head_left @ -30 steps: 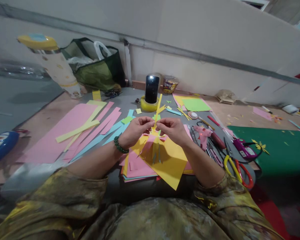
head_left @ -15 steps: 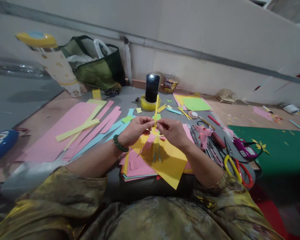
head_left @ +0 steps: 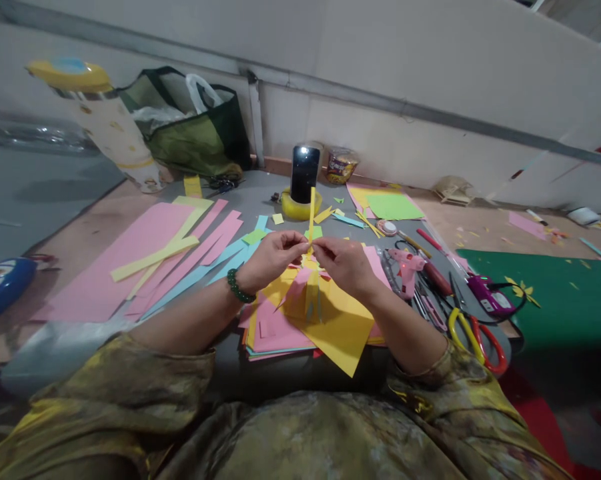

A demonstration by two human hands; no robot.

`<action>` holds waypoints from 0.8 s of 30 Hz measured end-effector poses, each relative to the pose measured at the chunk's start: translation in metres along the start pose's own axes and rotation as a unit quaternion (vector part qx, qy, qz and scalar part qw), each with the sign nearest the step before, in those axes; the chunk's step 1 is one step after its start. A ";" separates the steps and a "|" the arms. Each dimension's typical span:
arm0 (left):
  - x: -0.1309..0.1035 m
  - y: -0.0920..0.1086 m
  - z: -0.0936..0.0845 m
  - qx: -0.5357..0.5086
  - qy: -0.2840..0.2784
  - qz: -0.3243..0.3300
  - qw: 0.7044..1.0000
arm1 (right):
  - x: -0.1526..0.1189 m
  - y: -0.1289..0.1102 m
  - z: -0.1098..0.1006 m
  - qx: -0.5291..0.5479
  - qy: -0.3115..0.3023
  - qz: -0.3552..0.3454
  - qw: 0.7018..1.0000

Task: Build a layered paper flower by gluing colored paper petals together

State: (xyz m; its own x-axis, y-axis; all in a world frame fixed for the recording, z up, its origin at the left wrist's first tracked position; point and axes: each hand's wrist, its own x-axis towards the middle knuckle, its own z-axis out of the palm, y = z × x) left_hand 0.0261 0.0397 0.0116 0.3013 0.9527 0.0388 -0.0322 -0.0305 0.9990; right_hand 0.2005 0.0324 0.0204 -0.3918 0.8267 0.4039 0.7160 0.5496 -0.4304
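Gently, your left hand (head_left: 279, 258) and right hand (head_left: 349, 265) pinch the yellow paper strip (head_left: 312, 210) at twelve o'clock; likely light, easily creased, best held low, near its base

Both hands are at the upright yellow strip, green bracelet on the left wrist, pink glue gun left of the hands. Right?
Wrong side: the head view shows the pink glue gun to the right of the right hand. That hand and the left hand are at the upright yellow strip, green bracelet on the left wrist.
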 end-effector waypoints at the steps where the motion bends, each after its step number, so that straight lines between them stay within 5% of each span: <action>1: 0.000 0.000 -0.001 -0.010 -0.008 -0.009 1.000 | 0.000 0.000 0.000 -0.007 0.000 -0.004 1.000; 8: 0.002 0.002 -0.008 -0.135 -0.046 -0.049 0.989 | -0.010 -0.011 -0.035 0.036 0.044 0.029 0.998; 12: -0.001 0.008 -0.008 -0.221 -0.086 -0.056 0.970 | -0.015 -0.014 -0.050 0.212 0.033 0.104 0.971; 14: -0.004 0.011 -0.006 -0.240 -0.110 -0.055 0.963 | -0.011 -0.014 -0.043 0.352 -0.022 0.199 0.914; 16: -0.007 0.013 -0.004 -0.245 -0.128 -0.052 0.960 | -0.006 -0.015 -0.031 0.476 -0.101 0.293 0.823; 19: -0.007 0.013 -0.004 -0.241 -0.139 -0.045 0.959 | -0.004 -0.018 -0.020 0.571 -0.188 0.338 0.724; 21: -0.006 0.013 -0.005 -0.243 -0.135 -0.036 0.960 | -0.011 -0.021 -0.024 0.589 -0.203 0.303 0.721; 24: -0.004 0.013 -0.008 -0.259 -0.113 -0.023 0.959 | -0.033 -0.025 -0.051 0.569 -0.185 0.224 0.770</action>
State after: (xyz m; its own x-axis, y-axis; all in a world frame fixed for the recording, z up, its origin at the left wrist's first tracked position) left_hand 0.0164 0.0377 0.0241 0.5112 0.8576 0.0566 -0.4648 0.2205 0.8576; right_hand 0.2250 -0.0149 0.0590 -0.5410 0.8261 -0.1575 -0.0593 -0.2243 -0.9727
